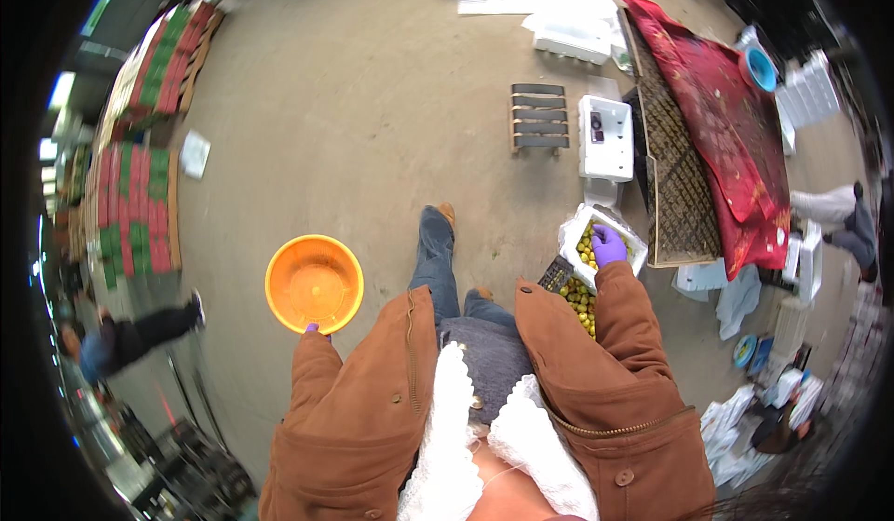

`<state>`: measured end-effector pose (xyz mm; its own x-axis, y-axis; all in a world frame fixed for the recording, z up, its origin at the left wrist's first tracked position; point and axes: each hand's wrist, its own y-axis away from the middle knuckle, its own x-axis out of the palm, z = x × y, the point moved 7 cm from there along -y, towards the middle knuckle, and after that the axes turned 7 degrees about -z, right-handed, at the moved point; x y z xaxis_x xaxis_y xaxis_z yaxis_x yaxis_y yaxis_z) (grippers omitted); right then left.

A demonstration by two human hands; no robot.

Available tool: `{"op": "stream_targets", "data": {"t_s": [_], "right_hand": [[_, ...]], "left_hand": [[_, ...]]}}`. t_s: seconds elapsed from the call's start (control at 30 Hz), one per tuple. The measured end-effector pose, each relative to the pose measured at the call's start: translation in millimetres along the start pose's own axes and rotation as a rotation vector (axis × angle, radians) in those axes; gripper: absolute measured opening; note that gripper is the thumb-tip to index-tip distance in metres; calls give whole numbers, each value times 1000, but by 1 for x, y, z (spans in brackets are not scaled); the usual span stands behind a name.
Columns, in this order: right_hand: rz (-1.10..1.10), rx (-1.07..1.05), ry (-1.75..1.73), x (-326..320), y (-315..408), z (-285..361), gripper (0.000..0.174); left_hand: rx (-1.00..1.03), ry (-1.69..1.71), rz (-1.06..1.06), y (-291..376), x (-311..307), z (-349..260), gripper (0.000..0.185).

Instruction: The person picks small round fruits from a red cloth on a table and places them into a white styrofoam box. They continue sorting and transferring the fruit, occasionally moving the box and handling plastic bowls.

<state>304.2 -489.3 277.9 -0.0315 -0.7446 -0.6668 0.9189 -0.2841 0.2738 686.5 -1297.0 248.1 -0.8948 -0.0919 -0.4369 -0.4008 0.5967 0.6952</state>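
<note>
An orange plastic basket (314, 285) with an empty inside is held out at my left, tipped so that its mouth faces up toward me. My left hand (312, 328), in a purple glove, grips its near rim; most of the hand is hidden behind the basket and sleeve. On the right, my purple-gloved right hand (609, 245) reaches into a white foam box (637, 262) of small yellow-green fruit (585, 247). Its fingertips point down at the fruit, and whether they hold any is hidden. More such fruit (580, 304) fills a dark plastic crate (556, 274) just nearer to me.
Beyond the fruit stand a white foam box (606, 165) and a low slatted stool (540, 117). A wooden-sided stand (681, 200) under a red cloth (733, 151) runs along the right. Stacked cartons (140, 207) and a person (133, 336) are at the left.
</note>
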Motion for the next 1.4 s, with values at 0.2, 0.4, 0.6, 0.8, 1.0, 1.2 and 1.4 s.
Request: {"op": "stream_targets", "data": {"t_s": [0.2,0.4,0.6,0.8,1.0,1.2,1.4], "right_hand": [[-222,392,318,-19,-5,-27,28],[-238,681,154,-15,-17,-83,27],[-299,675,13,-6,-150,-103,31],[-311,564,129,-24,-311,-67,32],[-422,553,259,18,-441,-92,34],[-288,654,370,121,-524,-168,43],[-204,583,511,201,-610,-261,60]], "left_hand": [[53,-341,346,116,327,-67,43],[235,-447,569,337,629,-9,37],[343,-559,549,444,762,48,44],[207,-643,658,556,862,113,35],[-41,-910,810,634,956,264,40],[-248,-1297,920,625,1012,391,49],[-307,-1286,834,608,1040,424,53]]}}
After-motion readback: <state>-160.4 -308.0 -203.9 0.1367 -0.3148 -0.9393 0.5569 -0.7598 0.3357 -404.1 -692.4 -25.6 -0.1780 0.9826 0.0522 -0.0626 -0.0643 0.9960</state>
